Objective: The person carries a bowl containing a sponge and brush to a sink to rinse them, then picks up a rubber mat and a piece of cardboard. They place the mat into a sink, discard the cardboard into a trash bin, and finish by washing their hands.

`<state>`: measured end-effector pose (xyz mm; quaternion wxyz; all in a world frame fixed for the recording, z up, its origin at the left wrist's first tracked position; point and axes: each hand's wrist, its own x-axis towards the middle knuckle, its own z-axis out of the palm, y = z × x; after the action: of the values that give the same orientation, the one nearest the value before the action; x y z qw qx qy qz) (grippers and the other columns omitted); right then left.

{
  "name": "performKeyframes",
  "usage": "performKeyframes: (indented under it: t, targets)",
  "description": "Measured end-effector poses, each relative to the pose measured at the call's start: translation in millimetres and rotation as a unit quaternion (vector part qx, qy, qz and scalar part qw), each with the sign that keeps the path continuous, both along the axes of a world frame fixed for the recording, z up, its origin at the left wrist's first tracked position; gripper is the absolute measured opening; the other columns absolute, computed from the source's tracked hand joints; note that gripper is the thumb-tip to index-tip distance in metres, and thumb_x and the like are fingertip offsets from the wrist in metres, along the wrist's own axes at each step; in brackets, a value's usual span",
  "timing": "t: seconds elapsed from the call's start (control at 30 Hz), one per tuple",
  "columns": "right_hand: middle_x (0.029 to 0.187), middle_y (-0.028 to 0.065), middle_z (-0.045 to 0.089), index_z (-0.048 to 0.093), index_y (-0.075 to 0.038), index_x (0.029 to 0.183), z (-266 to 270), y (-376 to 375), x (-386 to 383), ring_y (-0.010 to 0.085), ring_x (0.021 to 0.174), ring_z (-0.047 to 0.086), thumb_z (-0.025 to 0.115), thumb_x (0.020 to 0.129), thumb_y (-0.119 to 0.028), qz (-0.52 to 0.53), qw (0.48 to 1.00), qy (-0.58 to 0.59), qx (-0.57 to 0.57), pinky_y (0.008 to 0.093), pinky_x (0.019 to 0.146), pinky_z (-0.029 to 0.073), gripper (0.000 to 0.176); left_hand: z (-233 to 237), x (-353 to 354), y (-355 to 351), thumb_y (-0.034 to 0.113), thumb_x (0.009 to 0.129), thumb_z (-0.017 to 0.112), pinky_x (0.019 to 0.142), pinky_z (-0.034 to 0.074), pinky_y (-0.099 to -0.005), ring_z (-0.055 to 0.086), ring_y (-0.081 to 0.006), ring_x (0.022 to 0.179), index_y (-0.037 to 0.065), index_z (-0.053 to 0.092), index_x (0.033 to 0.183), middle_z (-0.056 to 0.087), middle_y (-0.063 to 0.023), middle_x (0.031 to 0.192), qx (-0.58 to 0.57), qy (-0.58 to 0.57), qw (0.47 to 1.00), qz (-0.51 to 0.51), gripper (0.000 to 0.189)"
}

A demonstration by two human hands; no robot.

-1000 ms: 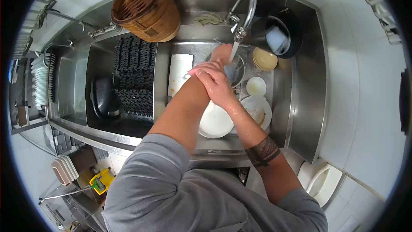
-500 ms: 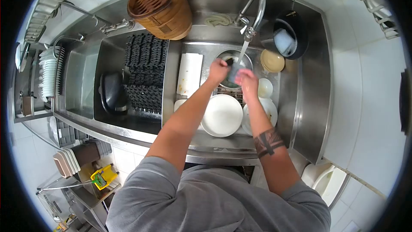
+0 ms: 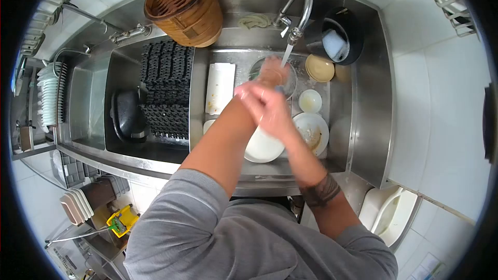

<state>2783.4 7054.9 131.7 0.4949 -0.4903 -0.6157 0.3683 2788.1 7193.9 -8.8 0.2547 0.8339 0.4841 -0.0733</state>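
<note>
My left hand (image 3: 274,67) is under the running water from the faucet (image 3: 301,26), over a round metal bowl (image 3: 293,85). Its fingers point away from me, apart and slightly blurred, with nothing visible in them. Across the left forearm lies my right hand (image 3: 267,111), wet and smeared by motion, fingers wrapped over it near the wrist. A small bluish patch shows beside the right hand, too covered to name. Below the hands a white plate (image 3: 263,148) is partly hidden. To the right are a soiled plate (image 3: 317,129), a small white bowl (image 3: 310,101) and beige bowls (image 3: 319,68).
A bamboo steamer (image 3: 192,18) stands on the back ledge beside a folded cloth (image 3: 254,21). At right is a black pot (image 3: 353,36) with a pale blue sponge-like item (image 3: 334,45). A white rectangular tray (image 3: 220,85) lies at left; black racks (image 3: 165,93) fill the neighbouring basin.
The bluish item and dark item between my hands are no longer plainly seen. My left hand has reached further under the stream, and my right hand has moved left onto the left forearm.
</note>
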Motion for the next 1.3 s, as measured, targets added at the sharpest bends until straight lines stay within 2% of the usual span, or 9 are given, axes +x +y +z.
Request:
performKeyframes:
  t: [0.1,0.3,0.4,0.43,0.5,0.7,0.8,0.87,1.3]
  targets:
    - [0.097,0.0101,0.072,0.072,-0.003,0.095,28,-15,-15,0.0277,0.097,0.066,0.065,0.091,-0.015,0.017,0.979,-0.059,0.195,0.0419,0.092,0.046,0.014,1,7,12,0.019,0.093,0.051,0.084,0.056,-0.0411,0.07,-0.0346,0.093,0.006,0.072,0.114,0.072,-0.02,0.101,0.211,-0.043,0.973,-0.087,0.032]
    - [0.085,0.0153,0.07,0.071,-0.005,0.089,-116,66,44,0.0359,0.078,0.065,0.061,0.089,-0.021,-0.141,0.969,-0.134,0.155,0.0449,0.08,0.05,0.019,-29,-10,-10,0.039,0.096,0.053,0.084,0.057,-0.0479,0.069,-0.0369,0.093,0.005,0.066,0.11,0.068,-0.0207,0.105,-0.194,-0.425,0.883,0.044,0.039]
    - [0.071,0.0131,0.065,0.063,-0.005,0.073,-144,118,51,0.0313,0.068,0.064,0.062,0.09,-0.021,-0.236,0.967,-0.075,-0.067,0.0418,0.068,0.05,0.024,-18,-14,-22,0.06,0.092,0.056,0.077,0.057,-0.044,0.067,-0.032,0.083,0.003,0.06,0.101,0.067,-0.0176,0.098,-0.578,-0.639,0.422,0.283,0.059]
    - [0.071,0.0131,0.065,0.063,-0.005,0.073,-146,135,53,0.0313,0.068,0.064,0.062,0.09,-0.021,-0.228,0.968,-0.076,-0.07,0.0418,0.068,0.05,0.024,-14,-14,-32,0.06,0.092,0.056,0.077,0.057,-0.044,0.067,-0.032,0.083,0.003,0.06,0.101,0.067,-0.0176,0.098,-0.574,-0.642,0.418,0.289,0.059]
    - [0.074,0.0082,0.065,0.065,-0.004,0.086,-150,172,53,0.0215,0.072,0.064,0.062,0.092,-0.021,-0.247,0.925,0.237,-0.163,0.0355,0.068,0.052,0.019,-1,-14,-60,0.064,0.091,0.055,0.09,0.055,-0.0472,0.068,-0.0347,0.094,0.006,0.063,0.118,0.069,-0.0176,0.106,-0.689,-0.707,0.086,0.132,0.065]
    - [0.08,0.0086,0.069,0.068,-0.005,0.09,-175,205,53,0.0223,0.068,0.066,0.061,0.089,-0.021,-0.236,0.872,0.263,-0.34,0.0369,0.062,0.055,0.017,107,-36,-126,0.067,0.094,0.049,0.078,0.058,-0.0449,0.068,-0.0283,0.091,-0.001,0.06,0.11,0.067,-0.0188,0.096,-0.66,-0.646,0.166,0.346,0.071]
    - [0.079,0.0113,0.071,0.069,-0.003,0.086,-234,199,86,0.0249,0.073,0.068,0.06,0.089,-0.02,-0.111,0.948,-0.234,-0.182,0.0385,0.066,0.054,0.019,78,-71,-134,0.037,0.103,0.051,0.061,0.057,-0.0333,0.067,-0.0205,0.071,0.004,0.057,0.118,0.066,-0.0151,0.097,-0.598,-0.495,0.57,0.27,0.036]
    - [0.079,0.0139,0.071,0.07,-0.002,0.086,-226,152,101,0.0326,0.074,0.069,0.062,0.087,-0.018,-0.098,0.939,-0.323,-0.059,0.0432,0.069,0.053,0.017,39,-97,-153,0.014,0.096,0.057,0.05,0.051,-0.0298,0.061,-0.0161,0.059,0.005,0.056,0.119,0.064,-0.0107,0.092,-0.412,-0.554,0.685,0.23,0.024]
    - [0.089,0.0156,0.07,0.071,-0.003,0.098,-205,-171,213,0.0282,0.084,0.068,0.066,0.085,-0.008,-0.245,0.894,-0.351,-0.132,0.0384,0.076,0.053,0.014,75,-464,-308,0.007,0.085,0.064,0.051,0.04,-0.027,0.044,-0.0098,0.055,0.012,0.045,0.068,0.044,0.0024,0.064,-0.133,-0.487,0.686,0.524,0.026]
